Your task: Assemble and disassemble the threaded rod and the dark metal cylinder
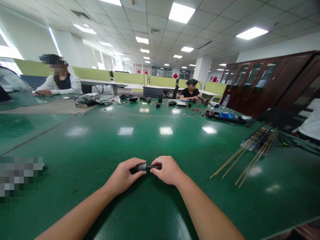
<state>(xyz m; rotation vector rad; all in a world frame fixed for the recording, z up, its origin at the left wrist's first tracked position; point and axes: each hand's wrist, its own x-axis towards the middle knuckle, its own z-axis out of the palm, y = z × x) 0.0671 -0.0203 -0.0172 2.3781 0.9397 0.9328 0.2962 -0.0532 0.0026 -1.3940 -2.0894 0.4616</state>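
Observation:
A small cylindrical part (142,167), silver-grey with dark ends, lies sideways between my two hands above the green tabletop (105,146). My left hand (123,175) is closed around its silver body, thumb below and fingers above. From its right end runs a thin, black, ribbed shaft (149,167), which my right hand (168,170) pinches between thumb and fingers. The right fingers hide the shaft's far end, and I cannot tell whether it is one piece with the body.
Long thin brass-coloured rods (243,153) lie at the right. A black tray with blue items (226,115) and a plastic bottle (226,101) stand farther back. Assorted parts (158,102) line the far edge. Two people sit across the table; another person's white sleeve (310,118) shows at right.

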